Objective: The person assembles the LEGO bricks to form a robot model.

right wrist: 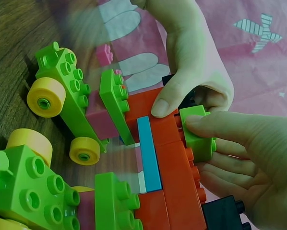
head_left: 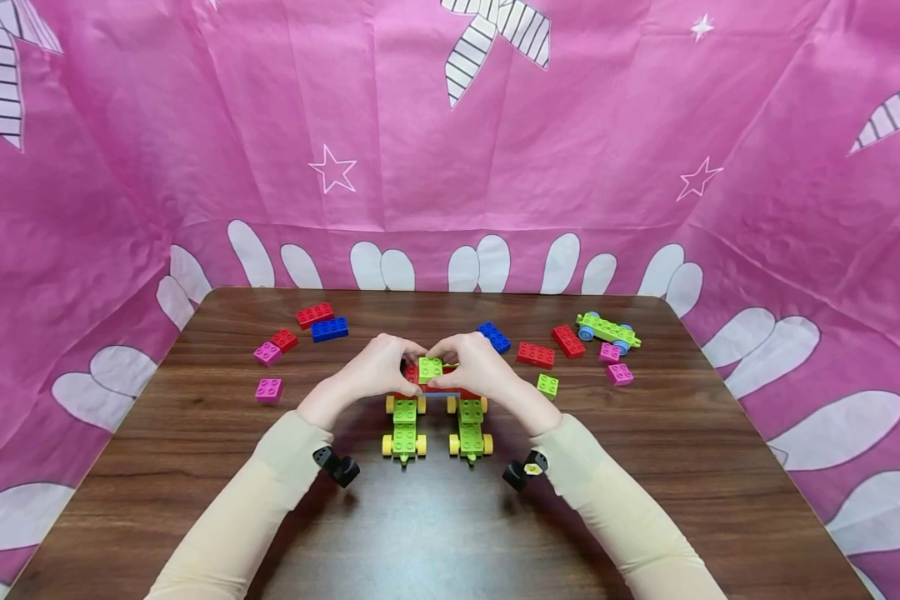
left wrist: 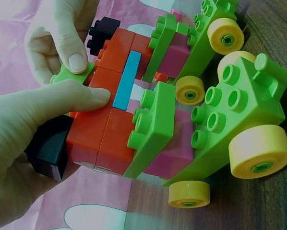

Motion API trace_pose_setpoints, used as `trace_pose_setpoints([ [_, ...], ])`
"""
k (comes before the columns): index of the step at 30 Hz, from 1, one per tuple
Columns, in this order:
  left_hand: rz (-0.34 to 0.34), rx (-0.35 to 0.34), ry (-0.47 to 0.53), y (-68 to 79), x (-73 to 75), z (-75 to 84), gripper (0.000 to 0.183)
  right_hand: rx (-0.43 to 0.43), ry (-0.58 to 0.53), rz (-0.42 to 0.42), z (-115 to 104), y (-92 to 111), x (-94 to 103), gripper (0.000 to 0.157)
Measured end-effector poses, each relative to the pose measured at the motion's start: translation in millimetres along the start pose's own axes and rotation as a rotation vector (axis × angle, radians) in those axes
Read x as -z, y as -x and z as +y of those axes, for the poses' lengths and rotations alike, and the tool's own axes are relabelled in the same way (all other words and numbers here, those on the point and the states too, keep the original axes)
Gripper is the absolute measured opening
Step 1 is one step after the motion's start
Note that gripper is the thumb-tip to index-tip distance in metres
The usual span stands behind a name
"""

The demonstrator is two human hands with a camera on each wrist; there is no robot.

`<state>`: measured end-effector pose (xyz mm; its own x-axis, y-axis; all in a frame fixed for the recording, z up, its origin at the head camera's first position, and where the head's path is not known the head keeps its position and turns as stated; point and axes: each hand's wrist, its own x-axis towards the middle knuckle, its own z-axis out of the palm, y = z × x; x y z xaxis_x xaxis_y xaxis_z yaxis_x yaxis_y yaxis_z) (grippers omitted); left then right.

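Note:
A toy block model stands upright on two green wheeled bases (left wrist: 220, 110) with yellow wheels. Pink bricks (left wrist: 174, 143) and flat green bricks (left wrist: 153, 129) rise from the bases to a crosswise body of red bricks (left wrist: 98, 110). A thin blue strip (right wrist: 149, 153) runs along its near face, and black bricks (right wrist: 225, 213) sit at its ends. My left hand (head_left: 378, 367) grips the red body, thumb flat on its near side. With thumb and fingers, my right hand (head_left: 478, 367) pinches a small lime green brick (right wrist: 197, 134) against the studs on top.
Loose red (head_left: 315, 314), blue (head_left: 330, 329) and pink (head_left: 268, 390) bricks lie on the wooden table (head_left: 420, 533) to the left. On the right are more bricks, a small green one (head_left: 547, 385) and a green wheeled base (head_left: 607, 330) with blue wheels. Pink cloth (head_left: 420, 183) hangs behind.

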<state>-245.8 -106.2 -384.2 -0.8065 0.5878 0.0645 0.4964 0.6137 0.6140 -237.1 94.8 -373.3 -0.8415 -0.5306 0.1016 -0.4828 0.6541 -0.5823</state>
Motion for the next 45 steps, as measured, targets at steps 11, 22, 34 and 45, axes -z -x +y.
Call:
trace_pose_setpoints([
  [11,0.0,-0.014,-0.01,-0.4,-0.2,0.5,0.052,0.004,0.018,0.016,-0.1,-1.2,-1.5,0.034],
  [22,0.0,-0.009,-0.033,-1.4,-0.7,1.7,0.051,0.028,0.066,0.028,-1.7,-1.7,-1.2,0.034],
  [34,0.002,-0.01,-0.026,-0.7,-1.0,1.0,0.051,0.017,0.076,0.014,-4.9,-3.4,-0.8,0.033],
  [45,0.02,-0.023,-0.028,-0.9,-2.5,0.7,0.051,-0.008,0.072,0.002,-5.5,-4.6,0.1,0.033],
])
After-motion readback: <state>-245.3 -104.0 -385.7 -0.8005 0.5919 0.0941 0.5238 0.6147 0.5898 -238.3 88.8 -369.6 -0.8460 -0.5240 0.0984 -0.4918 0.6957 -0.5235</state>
